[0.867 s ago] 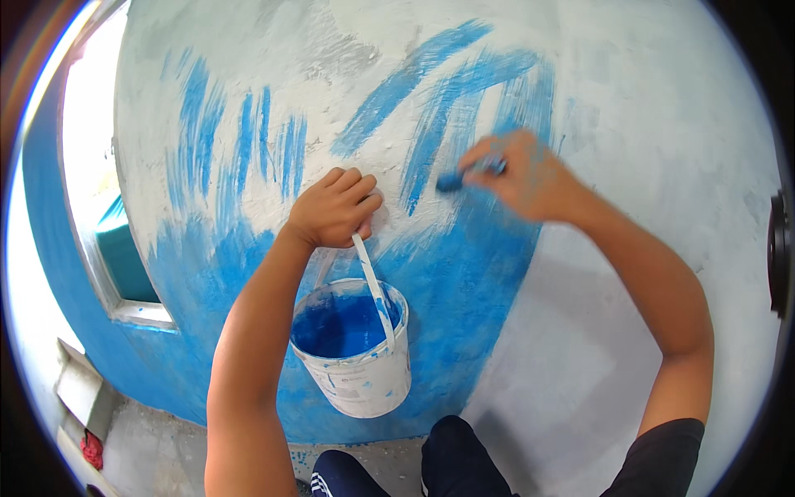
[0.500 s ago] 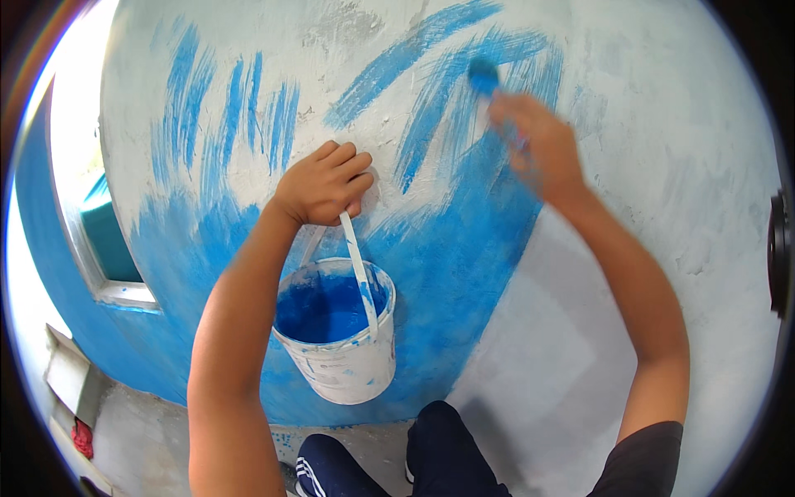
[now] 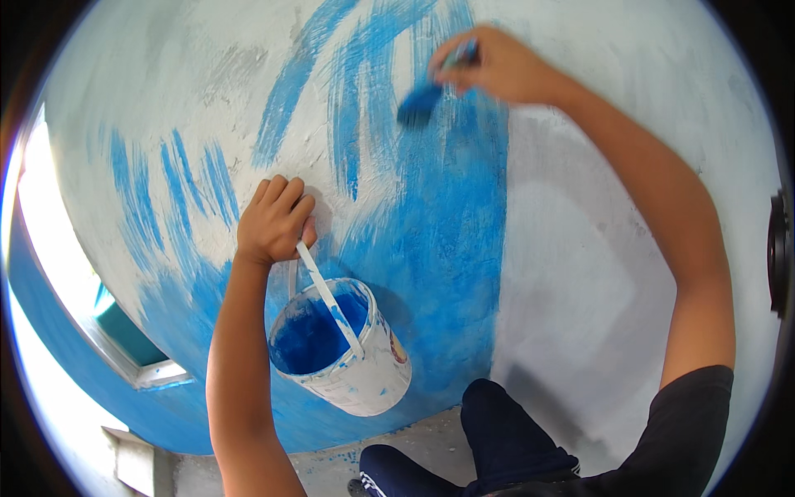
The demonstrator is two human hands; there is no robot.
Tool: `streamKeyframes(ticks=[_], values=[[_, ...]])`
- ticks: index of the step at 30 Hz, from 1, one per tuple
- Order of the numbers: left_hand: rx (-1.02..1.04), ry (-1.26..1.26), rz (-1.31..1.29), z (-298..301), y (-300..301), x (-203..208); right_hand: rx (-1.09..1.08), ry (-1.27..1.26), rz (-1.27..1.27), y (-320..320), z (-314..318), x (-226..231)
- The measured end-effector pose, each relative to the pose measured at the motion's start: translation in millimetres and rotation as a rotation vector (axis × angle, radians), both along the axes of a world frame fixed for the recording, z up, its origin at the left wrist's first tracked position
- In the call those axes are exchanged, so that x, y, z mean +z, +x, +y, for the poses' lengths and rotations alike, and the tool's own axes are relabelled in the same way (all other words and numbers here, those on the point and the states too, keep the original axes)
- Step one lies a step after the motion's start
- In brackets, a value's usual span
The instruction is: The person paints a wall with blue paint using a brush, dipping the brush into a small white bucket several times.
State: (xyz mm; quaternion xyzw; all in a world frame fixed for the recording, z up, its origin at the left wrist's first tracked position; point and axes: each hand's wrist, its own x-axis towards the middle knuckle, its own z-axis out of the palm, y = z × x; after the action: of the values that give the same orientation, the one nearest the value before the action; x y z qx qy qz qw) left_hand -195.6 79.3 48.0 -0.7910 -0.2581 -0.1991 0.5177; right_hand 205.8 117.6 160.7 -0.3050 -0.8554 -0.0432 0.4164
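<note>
1. The left hand (image 3: 278, 219) is curled tight around the handle (image 3: 327, 296) of the bucket (image 3: 377, 385), which hangs by the wall (image 3: 166, 70)
2. Blue paint (image 3: 306, 335) is in the bucket; I cannot tell how deep
3. The right hand (image 3: 497, 68) pinches the brush (image 3: 420, 103), its blue tip up at the wall; I cannot tell if they touch
4. Done: the low part of the wall is mostly blue
5. Half done: higher up are streaks (image 3: 286, 101) with white gaps
6. Left: the top left looks bare, with no blue yet
</note>
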Motion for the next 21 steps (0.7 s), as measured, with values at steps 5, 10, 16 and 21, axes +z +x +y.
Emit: streamKeyframes(ticks=[5, 10, 16, 21], values=[[-0.042, 0.043, -0.024, 6.4, 3.0, -4.8, 0.053, 0.384, 0.365, 38.6, -6.7, 68.2], [-0.002, 0.019, 0.000, -0.3, -2.4, -3.1, -0.144, 0.595, 0.102, 36.6, 45.4, -36.9], [-0.033, 0.040, 0.004, 4.8, -1.3, -2.0, 0.113, 0.226, -0.121, 40.3, -11.9, -165.7], [-0.014, 0.054, 0.008, 6.9, -4.9, -4.6, 0.162, -0.045, -0.306, 41.6, -23.2, -243.2]])
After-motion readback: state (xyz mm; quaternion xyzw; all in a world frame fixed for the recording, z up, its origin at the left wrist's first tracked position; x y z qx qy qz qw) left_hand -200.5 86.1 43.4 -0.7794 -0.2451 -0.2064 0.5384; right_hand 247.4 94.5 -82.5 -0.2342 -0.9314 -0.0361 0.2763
